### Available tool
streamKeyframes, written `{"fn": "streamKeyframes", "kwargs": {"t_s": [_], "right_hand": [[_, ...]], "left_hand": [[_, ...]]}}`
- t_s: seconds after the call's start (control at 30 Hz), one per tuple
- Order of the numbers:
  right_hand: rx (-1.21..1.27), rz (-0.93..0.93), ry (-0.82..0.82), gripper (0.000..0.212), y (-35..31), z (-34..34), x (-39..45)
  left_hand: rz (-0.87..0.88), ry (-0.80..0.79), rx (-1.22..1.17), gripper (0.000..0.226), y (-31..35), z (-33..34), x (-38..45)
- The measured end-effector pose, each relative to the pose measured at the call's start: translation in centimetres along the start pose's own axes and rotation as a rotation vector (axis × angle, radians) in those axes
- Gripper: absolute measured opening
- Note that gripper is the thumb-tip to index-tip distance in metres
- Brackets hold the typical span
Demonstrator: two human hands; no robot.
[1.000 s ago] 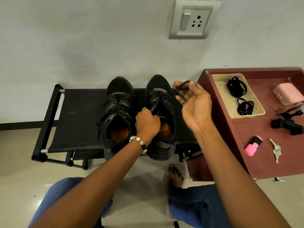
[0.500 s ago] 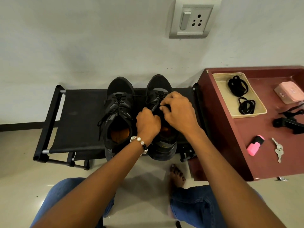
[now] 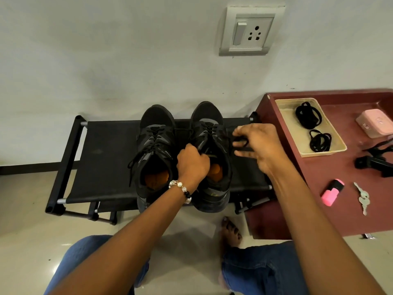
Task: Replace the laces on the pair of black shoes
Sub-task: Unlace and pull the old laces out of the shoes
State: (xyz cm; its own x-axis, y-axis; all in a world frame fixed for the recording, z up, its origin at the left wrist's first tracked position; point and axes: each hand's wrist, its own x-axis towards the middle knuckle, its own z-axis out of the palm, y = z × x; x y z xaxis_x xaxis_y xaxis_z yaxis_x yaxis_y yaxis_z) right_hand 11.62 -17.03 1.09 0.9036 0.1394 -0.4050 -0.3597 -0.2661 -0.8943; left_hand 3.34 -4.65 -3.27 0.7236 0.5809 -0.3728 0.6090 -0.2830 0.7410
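Two black shoes stand side by side on a low black rack [image 3: 102, 150], toes to the wall. The left shoe [image 3: 155, 145] is laced, its lace ends loose. My left hand [image 3: 192, 163] grips the tongue edge of the right shoe [image 3: 209, 124]. My right hand [image 3: 255, 145] is just right of that shoe, fingers curled round a black lace [image 3: 241, 143] that runs back to the eyelets. Two coiled black laces [image 3: 307, 113] [image 3: 320, 140] lie in a beige tray [image 3: 285, 116] on the maroon table.
The maroon table [image 3: 340, 209] stands right of the rack and carries a pink box [image 3: 375, 123], a black clip-like tool [image 3: 374, 161], a pink highlighter [image 3: 332, 192] and keys [image 3: 363, 198]. My bare foot [image 3: 230, 231] rests on the floor by the table leg. A wall socket [image 3: 251, 31] is above.
My right hand dropped from beside the shoe onto its laces, then pulled away to the right with a lace in its fingers. My left hand stayed on the right shoe's tongue.
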Motion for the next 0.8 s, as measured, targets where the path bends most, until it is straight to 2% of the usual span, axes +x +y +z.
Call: {"fn": "streamKeyframes", "kwargs": {"t_s": [0.1, 0.13, 0.17, 0.23, 0.33, 0.43, 0.5, 0.6, 0.7, 0.8], "right_hand": [[-0.661, -0.123, 0.054, 0.023, 0.8, 0.2, -0.2], [-0.808, -0.178, 0.083, 0.027, 0.8, 0.2, -0.4], [-0.863, -0.231, 0.118, 0.030, 0.6, 0.2, -0.6], [-0.809, -0.334, 0.153, 0.030, 0.1, 0.3, -1.0], [-0.830, -0.362, 0.075, 0.028, -0.4, 1.0, -1.8], [-1.189, -0.340, 0.062, 0.042, -0.5, 1.9, -3.1], [-1.318, -0.399, 0.071, 0.047, -0.2, 2.4, -3.6], [-1.239, -0.426, -0.017, 0.040, 0.5, 2.9, -3.5], [-1.043, -0.383, -0.032, 0.019, 1.4, 2.9, -2.5], [-0.964, -0.367, -0.024, 0.019, 1.7, 2.6, -1.5]], "left_hand": [[0.034, 0.018, 0.084, 0.027, 0.5, -0.4, -0.1], [0.074, 0.050, 0.144, 0.031, 0.7, -0.6, -0.4], [0.131, 0.100, 0.207, 0.033, 1.0, -0.9, -0.7], [0.281, 0.236, 0.312, 0.031, 1.6, -1.4, -1.4], [0.490, 0.354, 0.282, 0.026, 2.4, -2.3, -1.2], [0.572, 0.338, 0.302, 0.025, 2.6, -2.5, 0.5], [0.582, 0.227, 0.333, 0.024, 2.3, -2.3, 1.8], [0.603, 0.117, 0.353, 0.024, 2.1, -2.1, 2.6], [0.620, 0.131, 0.440, 0.026, 2.2, -1.8, 2.5], [0.588, 0.179, 0.488, 0.029, 2.3, -1.2, 2.1]]}}
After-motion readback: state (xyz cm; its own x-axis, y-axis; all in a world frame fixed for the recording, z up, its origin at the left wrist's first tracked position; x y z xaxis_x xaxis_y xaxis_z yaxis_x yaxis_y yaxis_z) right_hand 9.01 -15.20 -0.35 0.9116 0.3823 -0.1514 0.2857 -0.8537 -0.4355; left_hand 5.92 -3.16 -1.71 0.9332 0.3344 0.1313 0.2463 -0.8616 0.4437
